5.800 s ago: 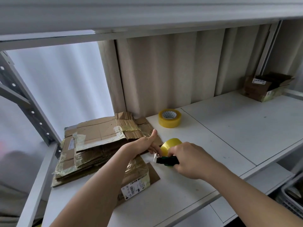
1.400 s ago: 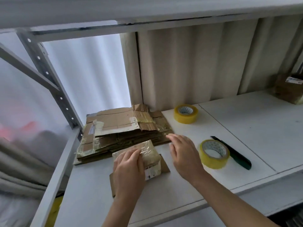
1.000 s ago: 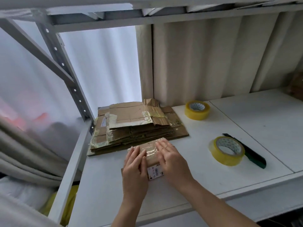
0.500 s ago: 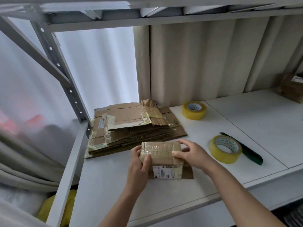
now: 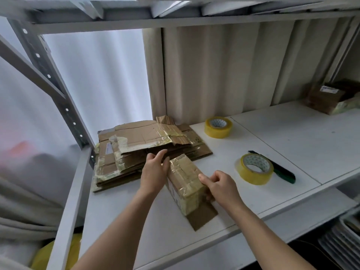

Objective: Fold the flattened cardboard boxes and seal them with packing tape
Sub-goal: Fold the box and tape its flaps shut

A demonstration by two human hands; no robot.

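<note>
Stack of flattened boxes (image 5: 148, 149) sits at the shelf's (image 5: 292, 133) left end, old tape all over it. Left hand (image 5: 155, 170) lies flat-fingered against the small taped box (image 5: 185, 182) on the shelf; right hand (image 5: 218, 184) grips its near end. Side label is unreadable. Two yellow tape rolls (image 5: 254, 168) to the right.

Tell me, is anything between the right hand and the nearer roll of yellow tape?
Nothing visible is. The right hand holds the small box, and only bare white shelf lies between it and the nearer tape roll. The green cutter lies beyond that roll, out of the way.
</note>
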